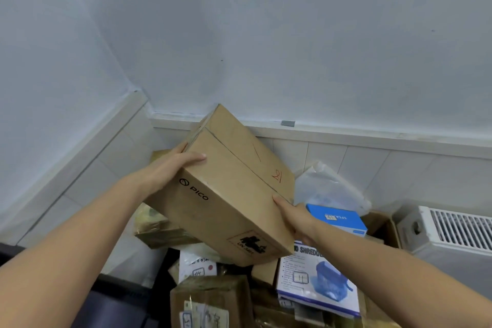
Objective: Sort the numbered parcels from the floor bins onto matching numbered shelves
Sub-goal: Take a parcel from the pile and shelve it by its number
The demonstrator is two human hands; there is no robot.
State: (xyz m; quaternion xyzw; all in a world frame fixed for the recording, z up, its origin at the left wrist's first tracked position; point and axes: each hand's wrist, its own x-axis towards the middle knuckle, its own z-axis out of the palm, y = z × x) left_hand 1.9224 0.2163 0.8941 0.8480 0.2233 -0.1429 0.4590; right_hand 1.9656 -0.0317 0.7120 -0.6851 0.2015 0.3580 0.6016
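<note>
A brown cardboard box printed "PICO", with a red handwritten number on its top, is held tilted in the air above a heap of parcels. My left hand grips its upper left edge, thumb on top. My right hand grips its lower right edge, fingers hidden under the box. Below lie a white parcel marked 04, a white and blue shredder box marked 11 and a small blue box.
Several more cardboard parcels fill the bins at the bottom. A crumpled white plastic bag lies against the tiled wall. A white radiator stands at the right. A room corner closes in at the left.
</note>
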